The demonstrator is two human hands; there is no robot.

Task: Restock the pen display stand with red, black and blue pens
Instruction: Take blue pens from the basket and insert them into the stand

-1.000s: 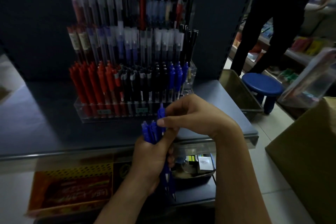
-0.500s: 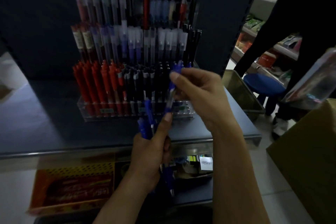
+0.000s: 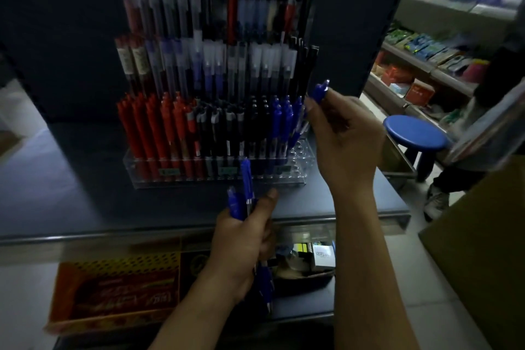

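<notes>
A person's right hand (image 3: 345, 133) pinches a blue pen (image 3: 320, 91), slanted over the right end of the pen stand (image 3: 304, 158). The left hand (image 3: 244, 239) grips a bunch of blue pens (image 3: 246, 179) just in front of the stand. Red pens (image 3: 153, 128) and black pens (image 3: 227, 131) fill its left and middle; a stool (image 3: 414, 133) stands to its right.

White box (image 3: 324, 256), on the shelf under the bench (image 3: 71, 179) front edge: "VERSA…", final letters unclear.
Orange carton (image 3: 113, 293), below the bench's left front: print blurred, unreadable.
Green tags (image 3: 228, 170), front wall of the display stand (image 3: 298, 177): too small to read.
</notes>
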